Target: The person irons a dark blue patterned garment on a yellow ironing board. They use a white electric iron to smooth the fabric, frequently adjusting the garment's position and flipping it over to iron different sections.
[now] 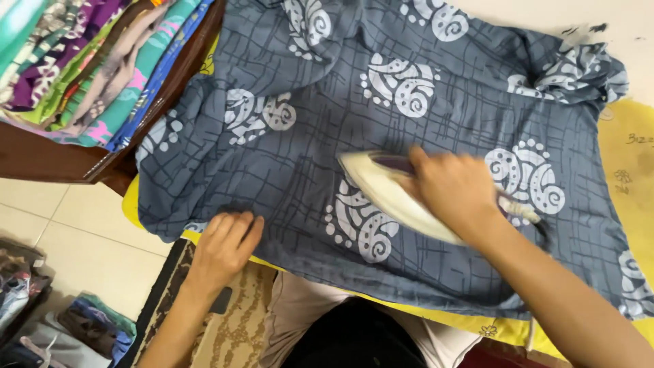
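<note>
A blue-grey garment (381,136) lies spread flat across most of the view, printed all over with thin dark crossing lines and large white paisley curls edged with dots — the cloth is fairly smooth through the middle and bunched into folds at the 2 o'clock corner. It rests on a yellow padded cover (630,157) that shows bare at 3 o'clock and again as a thin strip along the near edge of the cloth. The right hand (453,187) is closed around the handle of a cream-coloured electric iron (388,194), whose pointed nose aims toward 10 o'clock; the iron sits on the cloth just right of centre, over one of the white curls, and looks slightly blurred. Its cord (528,217) trails off behind the wrist toward 4 o'clock. The left hand (225,249) lies flat, fingers spread and holding nothing, pressing on the near hem of the garment at about 7 o'clock — well apart from the iron. At 10 o'clock a stack of folded fabrics (95,61) in purple, green, teal and pink sits on a dark wooden shelf (54,163). Below it pale floor tiles (88,245) show, with a heap of more clothes (41,320) at 8 o'clock and a brown patterned rug (231,334) under the left forearm.
</note>
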